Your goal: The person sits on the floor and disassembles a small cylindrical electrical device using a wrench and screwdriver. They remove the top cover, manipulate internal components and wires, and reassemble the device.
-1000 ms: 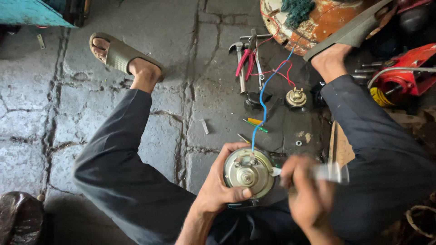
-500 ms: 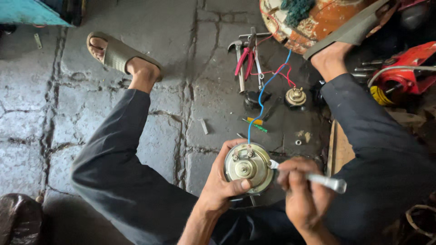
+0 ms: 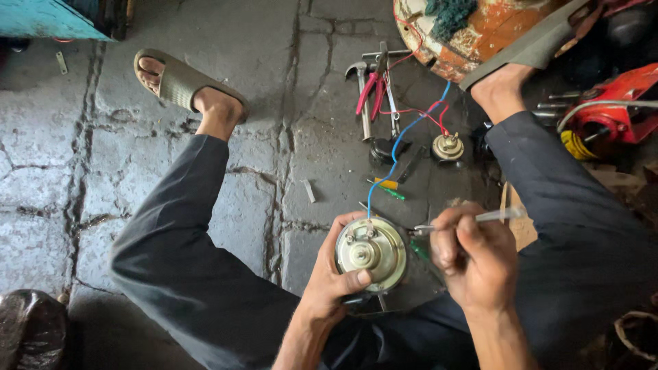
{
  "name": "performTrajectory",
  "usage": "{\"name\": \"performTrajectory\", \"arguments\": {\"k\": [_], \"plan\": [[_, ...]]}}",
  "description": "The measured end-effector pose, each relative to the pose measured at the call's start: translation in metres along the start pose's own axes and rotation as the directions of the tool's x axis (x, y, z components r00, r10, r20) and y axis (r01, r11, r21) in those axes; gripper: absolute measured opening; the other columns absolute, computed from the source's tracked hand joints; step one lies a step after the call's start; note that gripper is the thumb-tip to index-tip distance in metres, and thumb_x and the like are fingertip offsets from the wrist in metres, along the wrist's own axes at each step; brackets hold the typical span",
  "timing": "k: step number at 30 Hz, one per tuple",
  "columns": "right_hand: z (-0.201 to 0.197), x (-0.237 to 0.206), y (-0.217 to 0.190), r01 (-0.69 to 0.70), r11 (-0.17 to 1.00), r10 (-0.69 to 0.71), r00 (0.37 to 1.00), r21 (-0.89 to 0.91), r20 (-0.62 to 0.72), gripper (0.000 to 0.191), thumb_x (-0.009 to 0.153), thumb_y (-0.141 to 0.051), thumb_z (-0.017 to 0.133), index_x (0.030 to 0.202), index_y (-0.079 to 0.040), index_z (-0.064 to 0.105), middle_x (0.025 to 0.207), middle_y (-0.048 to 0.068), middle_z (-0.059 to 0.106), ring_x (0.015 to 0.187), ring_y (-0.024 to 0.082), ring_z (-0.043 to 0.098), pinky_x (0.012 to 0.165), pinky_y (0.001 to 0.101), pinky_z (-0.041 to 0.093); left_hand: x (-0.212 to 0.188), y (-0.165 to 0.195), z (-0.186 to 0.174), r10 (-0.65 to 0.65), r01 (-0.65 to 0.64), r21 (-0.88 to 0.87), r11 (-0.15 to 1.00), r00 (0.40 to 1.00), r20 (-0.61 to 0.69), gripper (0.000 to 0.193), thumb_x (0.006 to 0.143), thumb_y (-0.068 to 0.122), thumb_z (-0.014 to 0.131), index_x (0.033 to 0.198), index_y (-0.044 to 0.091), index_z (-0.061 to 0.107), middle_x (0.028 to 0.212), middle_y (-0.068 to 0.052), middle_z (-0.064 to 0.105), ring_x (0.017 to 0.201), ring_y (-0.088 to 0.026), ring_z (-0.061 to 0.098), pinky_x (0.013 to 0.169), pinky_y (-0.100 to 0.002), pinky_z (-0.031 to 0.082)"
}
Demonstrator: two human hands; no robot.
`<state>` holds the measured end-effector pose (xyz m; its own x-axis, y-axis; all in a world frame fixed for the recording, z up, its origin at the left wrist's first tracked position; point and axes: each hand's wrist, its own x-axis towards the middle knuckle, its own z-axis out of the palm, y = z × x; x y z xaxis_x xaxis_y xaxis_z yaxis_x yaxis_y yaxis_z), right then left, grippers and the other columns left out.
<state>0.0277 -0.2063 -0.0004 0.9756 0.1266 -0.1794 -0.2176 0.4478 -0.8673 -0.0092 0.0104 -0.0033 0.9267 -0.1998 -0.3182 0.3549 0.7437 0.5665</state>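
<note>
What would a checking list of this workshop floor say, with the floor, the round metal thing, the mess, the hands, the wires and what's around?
Surface: cracked grey stone floor, dirty.
Job's things: round metal horn-like unit, held above the floor; thin screwdriver-like tool with clear handle, tip at the unit's right edge.
Clutter: hammer, red-handled pliers, small second round unit, green-handled tool.
Hands: left hand grips the unit, thumb on its face; right hand holds the tool.
Cables: blue wire runs from the unit up the floor; red wires by the small unit.
Surroundings: red machine, rusty orange metal body, sandalled feet.
</note>
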Motion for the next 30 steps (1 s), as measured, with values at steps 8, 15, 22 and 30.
{"name": "performTrajectory", "arguments": {"k": [8, 15, 22, 30], "plan": [[0.014, -0.024, -0.003, 0.426, 0.783, -0.312, 0.899, -0.453, 0.308, 0.064, 0.112, -0.054, 0.043, 0.091, 0.001, 0.068, 0.073, 0.007, 0.058, 0.065, 0.012, 0.052, 0.061, 0.0267, 0.040, 0.002, 0.002, 0.002, 0.013, -0.013, 0.034, 0.999, 1.000, 0.006, 0.098, 0.064, 0.030, 0.098, 0.141, 0.001, 0.044, 0.118, -0.011, 0.065, 0.113, -0.021, 0.064, 0.100, -0.036, 0.054], [0.013, -0.030, 0.024, 0.540, 0.700, -0.485, 0.840, -0.468, 0.244, 0.064, 0.109, -0.055, 0.045, 0.096, 0.004, 0.067, 0.078, 0.007, 0.060, 0.067, 0.013, 0.053, 0.060, 0.0260, 0.042, -0.002, -0.003, 0.009, 0.080, -0.078, 0.075, 0.994, 0.997, -0.021, 0.098, 0.065, 0.028, 0.099, 0.142, 0.000, 0.044, 0.120, -0.011, 0.064, 0.116, -0.021, 0.063, 0.104, -0.035, 0.052], [0.006, -0.031, 0.033, 0.535, 0.735, -0.515, 0.840, -0.416, 0.171, 0.061, 0.112, -0.050, 0.043, 0.098, 0.005, 0.065, 0.083, 0.011, 0.062, 0.072, 0.016, 0.057, 0.065, 0.0285, 0.047, -0.005, -0.006, 0.013, 0.011, 0.013, -0.208, 0.978, 0.994, 0.113, 0.092, 0.069, 0.022, 0.096, 0.135, 0.013, 0.032, 0.129, -0.020, 0.062, 0.119, -0.030, 0.064, 0.101, -0.044, 0.055], [0.006, -0.035, 0.028, 0.580, 0.599, -0.514, 0.807, -0.552, 0.290, 0.064, 0.111, -0.054, 0.042, 0.094, 0.002, 0.067, 0.083, 0.010, 0.063, 0.077, 0.019, 0.059, 0.074, 0.0311, 0.048, -0.005, -0.017, 0.004, 0.073, -0.002, -0.439, 0.898, 0.987, 0.146, 0.074, 0.091, 0.038, 0.084, 0.136, 0.007, 0.034, 0.127, -0.023, 0.060, 0.115, -0.031, 0.065, 0.098, -0.044, 0.057]]}}
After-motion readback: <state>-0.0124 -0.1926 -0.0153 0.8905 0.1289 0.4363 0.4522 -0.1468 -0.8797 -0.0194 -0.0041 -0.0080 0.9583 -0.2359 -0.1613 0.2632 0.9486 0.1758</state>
